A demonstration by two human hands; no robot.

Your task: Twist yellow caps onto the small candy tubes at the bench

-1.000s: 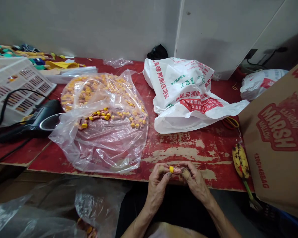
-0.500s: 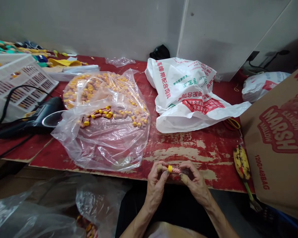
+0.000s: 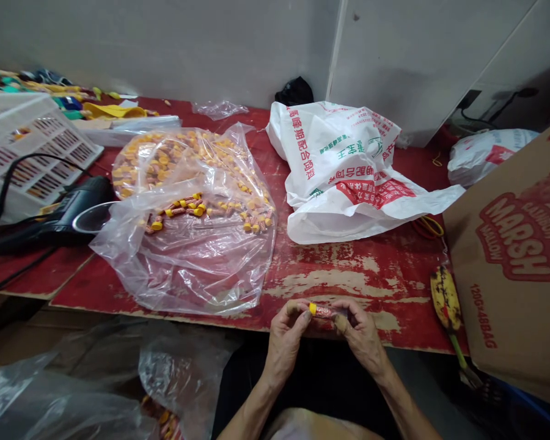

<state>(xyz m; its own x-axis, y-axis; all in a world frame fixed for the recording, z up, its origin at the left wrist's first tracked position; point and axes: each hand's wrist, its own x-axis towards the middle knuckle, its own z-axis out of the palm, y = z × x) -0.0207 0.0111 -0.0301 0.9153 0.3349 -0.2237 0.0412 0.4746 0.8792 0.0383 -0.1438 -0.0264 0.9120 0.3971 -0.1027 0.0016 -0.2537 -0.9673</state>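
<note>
A small tube (image 3: 323, 311) with a yellow cap and a red-and-white patterned body lies level between my hands at the table's front edge. My left hand (image 3: 288, 336) pinches its capped end between thumb and fingers. At the other end, my right hand (image 3: 361, 337) has its fingertips closed on the tube, hiding that tip. Beyond them to the left, a clear plastic bag (image 3: 197, 269) lies with its mouth spread, filled with many similar yellow-capped pieces (image 3: 165, 159).
A white printed sack (image 3: 348, 177) lies behind my hands. To the left are a black heat gun (image 3: 73, 211) with its cord and a white basket (image 3: 27, 146). A cardboard box (image 3: 508, 263) and a banana (image 3: 445, 296) stand right. More clear plastic (image 3: 183, 379) is below the table.
Both hands stay on the tube with almost the same grip. The whole view has shifted very slightly.
</note>
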